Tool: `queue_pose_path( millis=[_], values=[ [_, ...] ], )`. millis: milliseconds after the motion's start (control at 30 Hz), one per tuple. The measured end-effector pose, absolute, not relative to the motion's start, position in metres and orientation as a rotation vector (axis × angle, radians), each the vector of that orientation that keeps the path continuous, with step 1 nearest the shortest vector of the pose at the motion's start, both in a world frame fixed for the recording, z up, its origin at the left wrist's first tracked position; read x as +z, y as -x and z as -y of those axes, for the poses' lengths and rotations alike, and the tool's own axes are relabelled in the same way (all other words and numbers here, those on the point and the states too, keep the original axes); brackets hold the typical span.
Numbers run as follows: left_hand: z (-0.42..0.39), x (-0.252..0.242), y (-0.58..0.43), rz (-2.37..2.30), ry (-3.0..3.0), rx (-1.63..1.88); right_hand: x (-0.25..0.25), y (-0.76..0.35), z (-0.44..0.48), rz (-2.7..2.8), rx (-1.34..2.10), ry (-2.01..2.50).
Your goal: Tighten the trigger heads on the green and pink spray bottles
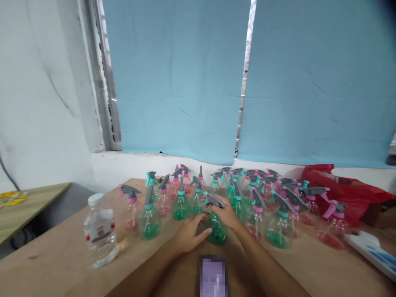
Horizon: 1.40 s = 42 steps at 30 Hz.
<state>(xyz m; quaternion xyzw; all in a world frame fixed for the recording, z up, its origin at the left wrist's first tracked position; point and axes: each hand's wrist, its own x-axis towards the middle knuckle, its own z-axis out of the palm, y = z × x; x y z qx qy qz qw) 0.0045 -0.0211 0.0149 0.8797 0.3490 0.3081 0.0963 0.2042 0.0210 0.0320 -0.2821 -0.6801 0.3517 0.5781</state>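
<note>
In front of me stands a clear spray bottle (218, 232) with green liquid and a grey and teal trigger head (215, 200). My right hand (227, 213) is closed round its neck, just under the head. At the bottle's left side my left hand (187, 234) is cupped with thumb and fingers apart. Its thumb tip is at the bottle's edge; I cannot tell whether it presses on it. Close by on the left is another green spray bottle (150, 222). To the right are a pink-collared spray bottle (255, 220) and a green one (279, 231).
Several more pink and green spray bottles crowd the wooden table (62, 255) towards the wall. A water bottle (100, 231) stands at left. A phone (213, 277) lies at the near edge. Right are a red plastic bag (349, 192) and a white-blue box (375, 251).
</note>
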Motion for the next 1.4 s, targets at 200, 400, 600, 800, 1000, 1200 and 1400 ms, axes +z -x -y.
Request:
queue_pose_path(
  millis=[200,400,600,800,1000,1200,1400],
  values=[
    [0.018,0.011,-0.007,-1.037,-2.649,0.792,0.024,-0.224,-0.034,1.446,0.802,0.723],
    [0.011,0.0,-0.002,-1.111,-2.756,0.553,0.032,-0.219,-0.025,1.443,0.982,0.615],
    [0.008,-0.007,0.005,-1.068,-2.79,0.349,0.035,-0.215,-0.022,1.386,0.951,0.645],
    [0.009,-0.004,0.004,-1.068,-2.777,0.304,0.033,-0.217,-0.023,1.398,0.965,0.687],
    [0.006,-0.007,0.007,-1.063,-2.763,0.283,0.029,-0.218,-0.024,1.463,0.981,0.64],
    [0.008,-0.003,0.006,-1.035,-2.794,0.267,0.028,-0.217,-0.022,1.454,0.907,0.673],
    [0.007,-0.004,0.007,-1.032,-2.781,0.268,0.033,-0.215,-0.019,1.443,0.957,0.69]
  ],
)
